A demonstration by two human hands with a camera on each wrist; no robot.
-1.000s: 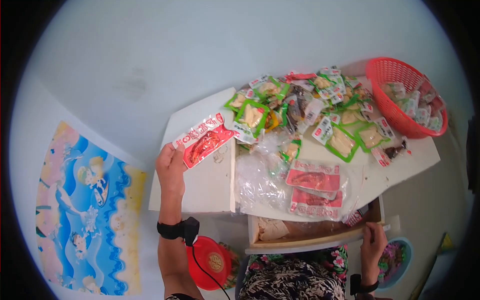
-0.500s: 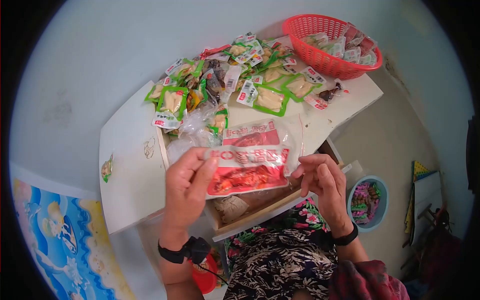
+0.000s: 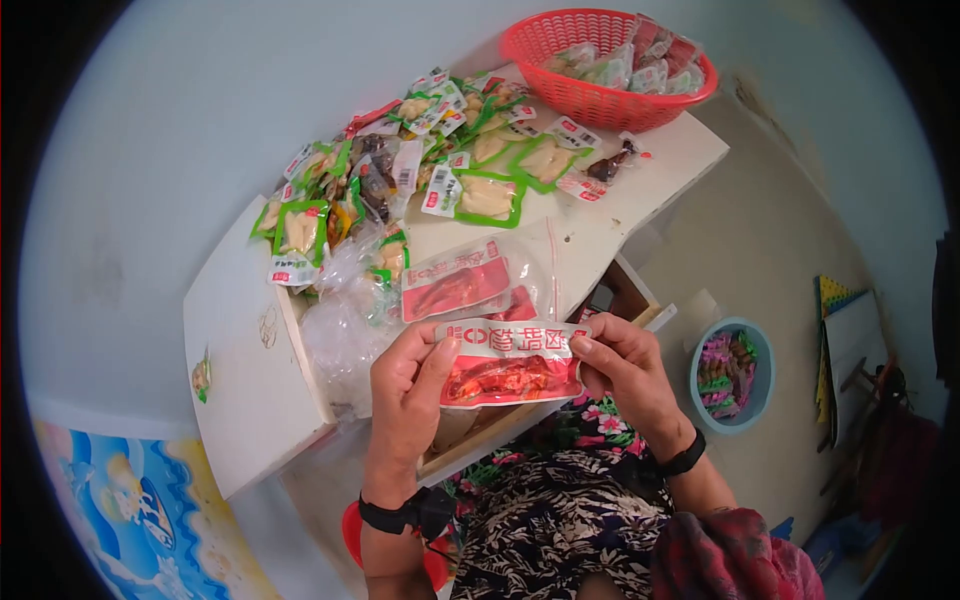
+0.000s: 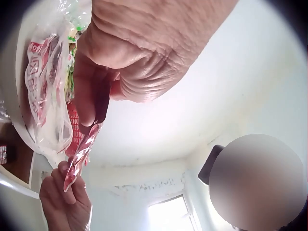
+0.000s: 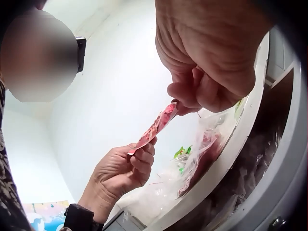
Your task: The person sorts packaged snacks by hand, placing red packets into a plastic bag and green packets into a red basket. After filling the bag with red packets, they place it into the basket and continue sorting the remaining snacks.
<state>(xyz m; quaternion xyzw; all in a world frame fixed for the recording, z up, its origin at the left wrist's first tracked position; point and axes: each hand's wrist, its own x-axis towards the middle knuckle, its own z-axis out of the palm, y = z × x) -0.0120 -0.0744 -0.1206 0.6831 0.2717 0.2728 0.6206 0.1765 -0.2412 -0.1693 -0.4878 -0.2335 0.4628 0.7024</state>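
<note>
A red and white snack packet (image 3: 513,375), with reddish-brown food showing through it, is stretched level between both hands over the open drawer. My left hand (image 3: 408,400) pinches its left end, thumb on the front. At the other end, the thumb and fingers of my right hand (image 3: 632,375) pinch the top right corner. Seen edge-on in the right wrist view, the packet (image 5: 153,129) is thin and slightly bent. Just behind it on the table lies a clear plastic bag (image 3: 540,260) with similar red packets (image 3: 455,283), partly hidden by the held one.
Green-edged food packets (image 3: 488,197) are heaped along the back of the white table (image 3: 245,350). A red basket (image 3: 610,100) of packets stands at the far right corner. The drawer (image 3: 640,290) juts out at the front. On the floor sits a blue basin (image 3: 735,375) of colourful packets.
My left hand has brought the packet from the table's left side to in front of the body. My right hand has come up from the drawer's edge and taken the packet's right end.
</note>
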